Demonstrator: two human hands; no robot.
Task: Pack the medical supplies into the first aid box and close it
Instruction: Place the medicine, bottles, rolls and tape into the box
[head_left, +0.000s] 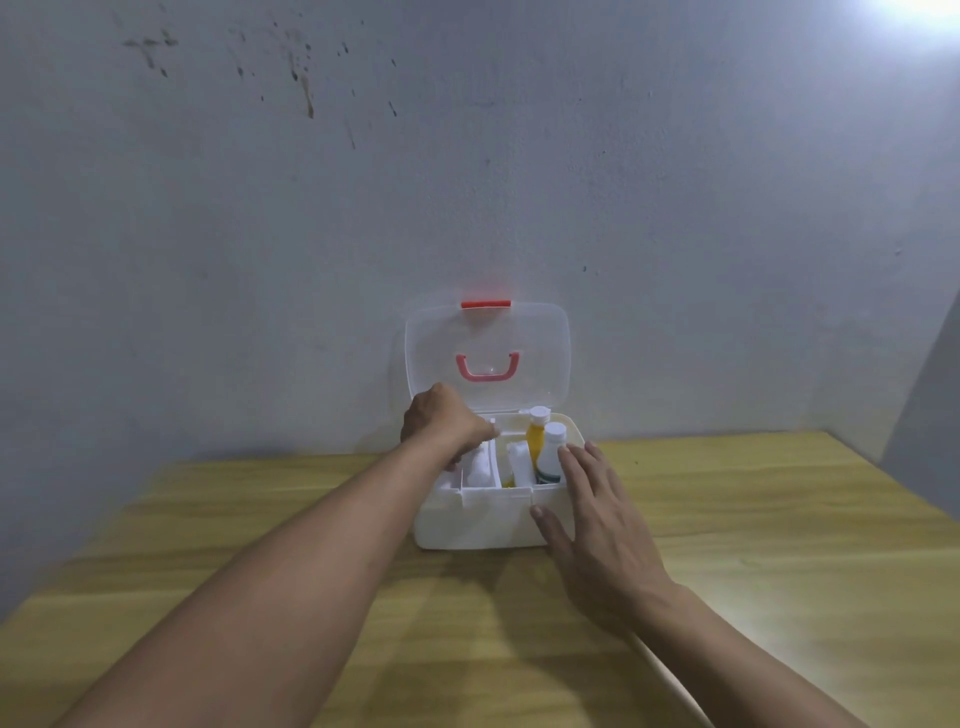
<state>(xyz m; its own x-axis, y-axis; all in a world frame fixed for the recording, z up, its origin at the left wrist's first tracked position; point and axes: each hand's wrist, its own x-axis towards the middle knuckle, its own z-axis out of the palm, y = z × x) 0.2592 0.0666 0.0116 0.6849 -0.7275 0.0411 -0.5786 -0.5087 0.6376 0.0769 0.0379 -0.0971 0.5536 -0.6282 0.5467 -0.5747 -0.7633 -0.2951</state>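
A white first aid box (483, 519) stands on the wooden table (727, 545) near the wall, its clear lid (535, 353) with a red handle and red latch raised upright. Inside stand a yellow bottle (535, 441), a white bottle (551, 452), a white tube (521, 464) and a white roll (479, 467). My left hand (441, 421) reaches down into the box's left compartments, fingers curled at the white roll; what they hold is hidden. My right hand (592, 514) lies with straight fingers against the box's right front corner, fingertips by the white bottle.
A grey stained wall (467, 182) rises directly behind the box. The table's far edge meets it, and the table's right edge runs at the far right. A pale wall panel stands at the right border.
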